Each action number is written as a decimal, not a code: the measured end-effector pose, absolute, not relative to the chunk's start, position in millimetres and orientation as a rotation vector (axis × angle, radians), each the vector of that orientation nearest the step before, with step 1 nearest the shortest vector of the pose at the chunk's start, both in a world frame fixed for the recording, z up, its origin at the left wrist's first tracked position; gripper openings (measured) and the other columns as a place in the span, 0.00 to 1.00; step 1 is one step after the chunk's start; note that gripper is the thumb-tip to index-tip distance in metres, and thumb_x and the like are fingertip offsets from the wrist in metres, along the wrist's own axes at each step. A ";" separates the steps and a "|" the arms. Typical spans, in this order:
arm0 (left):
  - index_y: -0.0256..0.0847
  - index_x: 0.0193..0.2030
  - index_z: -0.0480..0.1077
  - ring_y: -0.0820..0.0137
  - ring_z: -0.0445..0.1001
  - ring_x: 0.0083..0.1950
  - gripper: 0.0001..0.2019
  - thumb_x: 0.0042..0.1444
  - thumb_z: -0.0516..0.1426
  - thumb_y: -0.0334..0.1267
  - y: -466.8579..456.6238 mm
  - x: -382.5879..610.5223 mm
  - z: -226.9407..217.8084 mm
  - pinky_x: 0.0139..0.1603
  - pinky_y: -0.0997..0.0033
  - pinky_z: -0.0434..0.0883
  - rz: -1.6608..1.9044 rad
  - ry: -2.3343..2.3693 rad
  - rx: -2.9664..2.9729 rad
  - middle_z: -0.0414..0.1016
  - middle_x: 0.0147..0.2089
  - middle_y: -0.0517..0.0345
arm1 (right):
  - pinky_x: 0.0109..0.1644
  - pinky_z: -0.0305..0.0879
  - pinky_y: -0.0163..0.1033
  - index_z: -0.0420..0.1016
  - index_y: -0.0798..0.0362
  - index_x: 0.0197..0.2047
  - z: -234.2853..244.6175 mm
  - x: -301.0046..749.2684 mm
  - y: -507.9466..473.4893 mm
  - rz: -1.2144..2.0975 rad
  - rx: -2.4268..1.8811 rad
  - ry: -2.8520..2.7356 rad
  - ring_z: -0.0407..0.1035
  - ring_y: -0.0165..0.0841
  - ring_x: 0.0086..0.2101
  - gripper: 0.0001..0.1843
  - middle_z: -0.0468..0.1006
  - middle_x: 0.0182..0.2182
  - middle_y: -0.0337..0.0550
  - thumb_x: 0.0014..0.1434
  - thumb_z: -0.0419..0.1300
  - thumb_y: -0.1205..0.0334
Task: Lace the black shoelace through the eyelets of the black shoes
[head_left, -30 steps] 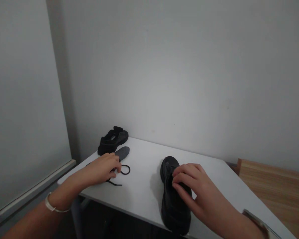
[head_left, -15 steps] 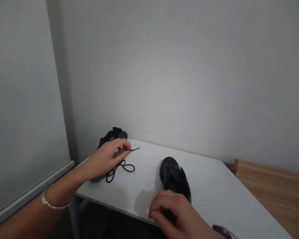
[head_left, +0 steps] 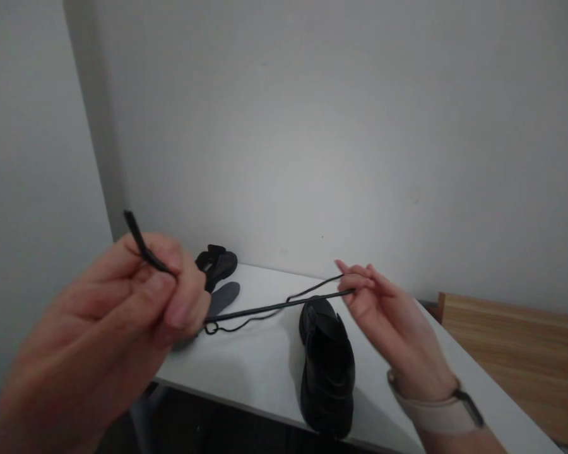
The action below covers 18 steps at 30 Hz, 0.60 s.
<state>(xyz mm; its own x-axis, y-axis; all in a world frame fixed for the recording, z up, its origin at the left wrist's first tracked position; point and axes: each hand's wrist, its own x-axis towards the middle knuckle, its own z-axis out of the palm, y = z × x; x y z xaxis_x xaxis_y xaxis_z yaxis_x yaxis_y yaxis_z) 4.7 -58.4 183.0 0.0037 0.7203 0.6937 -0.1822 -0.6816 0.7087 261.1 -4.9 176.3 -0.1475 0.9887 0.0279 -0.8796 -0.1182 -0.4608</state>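
Note:
My left hand (head_left: 123,302) is raised close to the camera, fingers pinched on one end of a black shoelace (head_left: 269,307). The lace runs taut across to my right hand (head_left: 383,312), whose fingers grip it near the middle, with a slack loop hanging below. Under the lace a black shoe (head_left: 325,369) stands on the white table (head_left: 246,362), its toe pointing away from me. A second black shoe (head_left: 216,264) sits at the far left corner, with a grey insole (head_left: 222,297) lying beside it.
The table stands against a plain grey wall. A wooden surface (head_left: 515,359) adjoins it on the right. A window blind (head_left: 23,208) covers the left side. The table's near edge drops to a dark gap below.
My left hand lifted the lace end off the table and up toward the camera. My right hand left the near shoe, rose and took hold of the lace, which is now stretched.

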 end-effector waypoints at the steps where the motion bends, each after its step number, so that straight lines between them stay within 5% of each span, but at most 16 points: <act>1: 0.44 0.41 0.68 0.79 0.57 0.21 0.02 0.62 0.55 0.35 -53.6 -5.0 180.2 0.19 0.82 0.61 1.800 0.526 1.574 0.61 0.24 0.64 | 0.22 0.67 0.24 0.65 0.57 0.48 179.3 280.0 0.5 1.603 -0.332 -0.420 0.64 0.23 0.19 0.15 0.65 0.22 0.34 0.71 0.39 0.69; 4: 0.37 0.39 0.70 0.81 0.53 0.20 0.05 0.58 0.61 0.34 -36.7 -32.3 168.8 0.18 0.84 0.59 1.900 0.509 1.436 0.58 0.23 0.64 | 0.14 0.57 0.24 0.62 0.56 0.44 178.6 333.1 11.4 1.464 -0.374 -0.373 0.54 0.22 0.14 0.15 0.55 0.18 0.27 0.70 0.36 0.73; 10: 0.35 0.33 0.70 0.81 0.51 0.19 0.05 0.54 0.63 0.33 -8.8 -63.8 143.4 0.15 0.85 0.56 1.985 0.696 1.195 0.56 0.19 0.66 | 0.10 0.47 0.26 0.60 0.49 0.32 163.3 423.0 15.7 1.141 -0.587 -0.191 0.48 0.22 0.11 0.25 0.50 0.17 0.28 0.66 0.30 0.80; 18: 0.36 0.37 0.72 0.82 0.52 0.18 0.06 0.52 0.62 0.32 59.9 -78.3 111.5 0.14 0.86 0.52 2.068 0.795 1.088 0.59 0.19 0.67 | 0.11 0.41 0.27 0.58 0.51 0.22 137.8 476.5 26.0 0.709 -0.687 -0.345 0.43 0.21 0.11 0.23 0.47 0.14 0.28 0.66 0.40 0.78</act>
<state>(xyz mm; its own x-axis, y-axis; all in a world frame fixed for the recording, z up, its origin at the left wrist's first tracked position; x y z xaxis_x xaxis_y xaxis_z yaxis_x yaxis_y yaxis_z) -78.3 59.9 111.5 -0.4353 0.7756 0.4571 -0.2695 -0.5967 0.7559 476.5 26.0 137.8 0.7161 0.6951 0.0634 -0.4786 0.5551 -0.6803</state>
